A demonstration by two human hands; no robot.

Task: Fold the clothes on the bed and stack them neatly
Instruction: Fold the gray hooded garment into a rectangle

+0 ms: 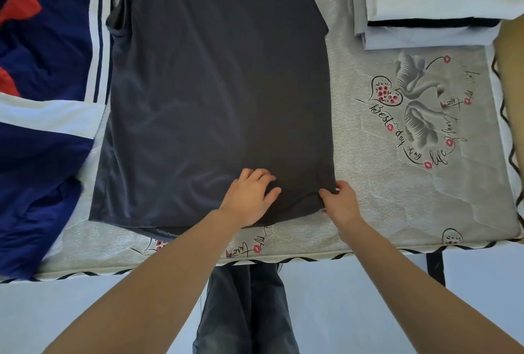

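Note:
A dark grey T-shirt (215,84) lies flat and lengthwise down the middle of the bed, its hem toward me. My left hand (249,197) rests on the shirt near the hem, fingers spread and slightly bent. My right hand (338,200) pinches the shirt's near right corner between thumb and fingers. A stack of folded white and black clothes (431,4) sits at the far right of the bed.
Unfolded navy, red and white garments (42,98) are heaped on the left. The grey printed mattress (397,183) shows to the right of the shirt. Its near edge runs just in front of my legs, with pale floor below.

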